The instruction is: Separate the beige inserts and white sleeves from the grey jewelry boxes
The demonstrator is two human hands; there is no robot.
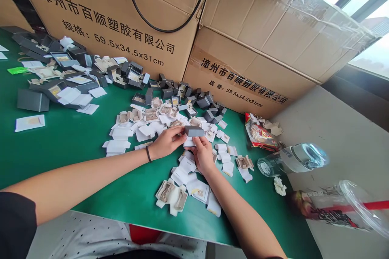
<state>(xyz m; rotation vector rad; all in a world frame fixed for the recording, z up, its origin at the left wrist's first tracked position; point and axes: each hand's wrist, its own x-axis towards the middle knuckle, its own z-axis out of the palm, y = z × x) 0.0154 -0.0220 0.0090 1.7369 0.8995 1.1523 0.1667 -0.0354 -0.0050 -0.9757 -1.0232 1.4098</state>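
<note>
Between my hands, above the middle of the green table, is a small dark grey box [194, 131] with a white card piece [190, 142] at its near side. My left hand [167, 141] is closed on the box's left end, thumb and fingers pinching it. My right hand [202, 151] grips from the near right, its thumb on the white piece; its other fingers are mostly hidden underneath. Around and below both hands lie many white folded card inserts [121, 131]. A larger unfolded insert [172, 196] lies nearest me.
Small dark boxes [209, 101] sit along the back, with larger dark boxes [33, 100] at left. Large cardboard cartons [121, 16] wall the rear; a black cable [158, 28] hangs before them. At right are a snack bag [261, 133], a clear bottle [291, 160] and a plastic cup [334, 204].
</note>
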